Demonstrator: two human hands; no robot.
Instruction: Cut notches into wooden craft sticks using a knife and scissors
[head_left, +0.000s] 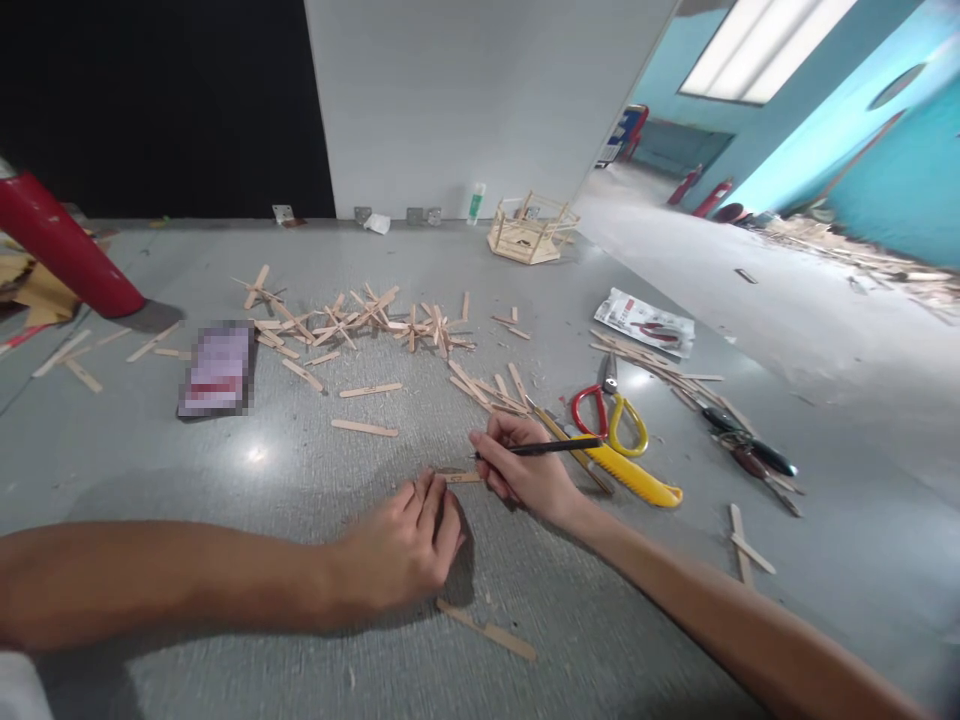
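Flat on the grey table lies a short wooden craft stick (465, 478) with a dark mark on it. My left hand (424, 525), fingers bent and pressed together, holds its left end down. A slim black pen (559, 447) is pinched in my right hand (521, 465), its tip beside the stick's right part. The exact contact of the tip is too small to tell. Close past my right hand are a yellow utility knife (634, 472) and scissors with one red and one yellow handle (628, 425). Another craft stick (487, 630) lies nearer me.
A heap of craft sticks (367, 315) spreads across the middle back. Behind it stand a small stick-built frame (531, 235) and a glue tube (476, 203). A blurred packet (217, 370) and a red cylinder (67, 245) are left; a white pouch (645, 322) and dark-handled pliers (750, 440) right.
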